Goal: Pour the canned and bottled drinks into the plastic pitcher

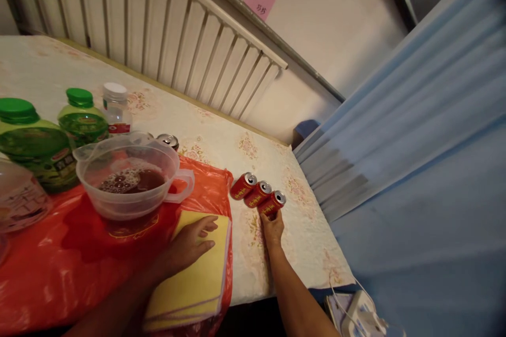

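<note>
My right hand [272, 229] is closed on the base of a red can [272, 203], the nearest of three that stand side by side. The middle red can [258, 194] and the far red can [243, 186] have opened tops. On a stack of yellow cloths [197, 279] rests my left hand [193, 242], fingers apart and holding nothing. Behind it a clear plastic jug [128, 205] with a handle contains dark, foamy liquid. The cloths and jug are on a red plastic sheet [43, 274].
Two green-capped bottles [35, 152], a white-capped clear jar [116, 110] and a dark can [168, 141] stand around the jug. A floral tablecloth [221, 137] covers the table. Blue curtain [415, 168] hangs at right, above a white power strip [363, 316]; a radiator [169, 26] lines the wall.
</note>
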Demonstrator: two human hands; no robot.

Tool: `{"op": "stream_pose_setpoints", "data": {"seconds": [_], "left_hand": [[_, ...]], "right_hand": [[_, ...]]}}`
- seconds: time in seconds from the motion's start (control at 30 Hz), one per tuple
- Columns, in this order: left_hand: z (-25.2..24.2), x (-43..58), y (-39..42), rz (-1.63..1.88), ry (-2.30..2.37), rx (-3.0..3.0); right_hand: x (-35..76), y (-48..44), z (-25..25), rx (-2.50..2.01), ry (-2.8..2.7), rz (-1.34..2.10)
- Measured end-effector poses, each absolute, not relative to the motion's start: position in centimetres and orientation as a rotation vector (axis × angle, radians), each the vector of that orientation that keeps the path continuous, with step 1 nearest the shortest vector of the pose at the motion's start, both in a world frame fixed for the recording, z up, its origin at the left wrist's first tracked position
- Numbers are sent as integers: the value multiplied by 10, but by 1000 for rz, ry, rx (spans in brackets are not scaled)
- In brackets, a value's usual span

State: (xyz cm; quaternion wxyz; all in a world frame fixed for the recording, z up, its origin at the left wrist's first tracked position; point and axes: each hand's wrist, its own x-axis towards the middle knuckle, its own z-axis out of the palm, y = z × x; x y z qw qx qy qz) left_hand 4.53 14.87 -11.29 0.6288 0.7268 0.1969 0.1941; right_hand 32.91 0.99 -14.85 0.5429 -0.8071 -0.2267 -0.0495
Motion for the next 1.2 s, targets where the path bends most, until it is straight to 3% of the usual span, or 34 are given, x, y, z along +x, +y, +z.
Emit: {"op": "stream_pose_setpoints", "data": {"seconds": [0.33, 0.73, 0.93, 1.2], "left_hand": [[-131, 38, 146, 568, 575, 1705], [-137, 41, 127, 648, 440, 2566], [-150, 36, 109, 766, 708, 2789], [-153, 44, 88, 558, 964, 2947]], "right_hand": [[333, 9, -151, -1916, -546, -108], [329, 8, -146, -1858, -565, -137], [331, 6, -151, -1848, -581, -145], [332, 5, -152, -1860, -594, -174]]}}
